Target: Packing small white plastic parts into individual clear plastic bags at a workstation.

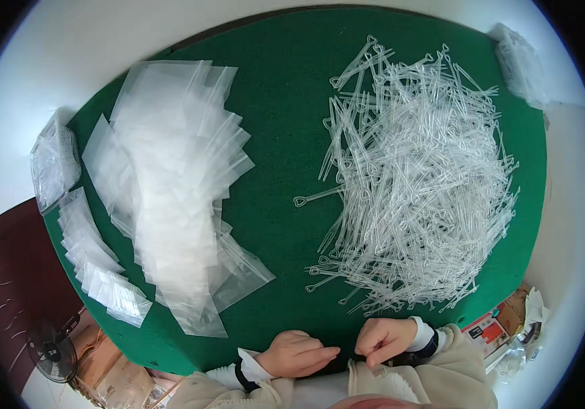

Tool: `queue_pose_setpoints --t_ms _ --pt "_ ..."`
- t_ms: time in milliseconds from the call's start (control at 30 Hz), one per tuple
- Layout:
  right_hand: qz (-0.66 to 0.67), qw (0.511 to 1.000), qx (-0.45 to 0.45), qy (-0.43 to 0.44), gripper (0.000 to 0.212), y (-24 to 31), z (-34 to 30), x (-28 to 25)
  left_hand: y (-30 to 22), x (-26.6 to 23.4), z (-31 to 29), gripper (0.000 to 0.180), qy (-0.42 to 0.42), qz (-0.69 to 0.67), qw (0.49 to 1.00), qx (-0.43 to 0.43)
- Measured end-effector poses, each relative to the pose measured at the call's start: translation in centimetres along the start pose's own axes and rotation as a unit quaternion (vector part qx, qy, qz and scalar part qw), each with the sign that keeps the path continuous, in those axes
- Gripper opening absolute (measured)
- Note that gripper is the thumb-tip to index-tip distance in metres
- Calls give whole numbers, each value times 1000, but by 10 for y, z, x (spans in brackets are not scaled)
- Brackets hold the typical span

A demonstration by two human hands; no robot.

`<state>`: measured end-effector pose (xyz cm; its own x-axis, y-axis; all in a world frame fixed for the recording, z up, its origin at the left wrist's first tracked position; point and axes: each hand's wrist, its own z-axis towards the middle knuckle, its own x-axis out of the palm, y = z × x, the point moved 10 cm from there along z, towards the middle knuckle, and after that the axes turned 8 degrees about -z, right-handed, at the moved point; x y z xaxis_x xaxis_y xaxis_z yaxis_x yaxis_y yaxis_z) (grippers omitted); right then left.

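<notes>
Both hands sit at the near edge of the green surface, close to the person's body. Left hand lies flat-ish, fingers extended and pointing right toward the other hand, grasping nothing that I can see. Right hand is curled, fingertips pinched together at the surface edge; whether it's pinching something is too small to tell. The two hands are near each other, not touching.

Pile of clear plastic picks with small looped ends covers the right half of the surface, its near fringe just beyond the right hand. Too many and too tangled to count.

Fanned heap of clear zip bags runs down the left half, well apart from the left hand; count not readable.

Filled bags: three stacks — one row along the left edge, one bundle off the left edge, one at the far right corner.
</notes>
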<state>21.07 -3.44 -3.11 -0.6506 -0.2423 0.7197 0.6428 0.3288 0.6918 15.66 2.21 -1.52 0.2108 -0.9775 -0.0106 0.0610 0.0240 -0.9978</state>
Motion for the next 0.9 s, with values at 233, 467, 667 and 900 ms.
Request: queue_pose_setpoints --t_ms 233,467,667,900 --pt "-37 999 -5 2 41 4 3 -1 -1 -3 2 26 15 20 1000 3" --pt "-67 998 11 6 38 2 0 5 -6 -1 0 23 -3 46 999 11" --pt "-113 992 0 -63 39 0 -5 4 -6 2 -5 14 -10 70 998 1" --pt "-254 954 47 -151 35 -6 -13 2 -10 5 -10 10 -38 105 994 23"
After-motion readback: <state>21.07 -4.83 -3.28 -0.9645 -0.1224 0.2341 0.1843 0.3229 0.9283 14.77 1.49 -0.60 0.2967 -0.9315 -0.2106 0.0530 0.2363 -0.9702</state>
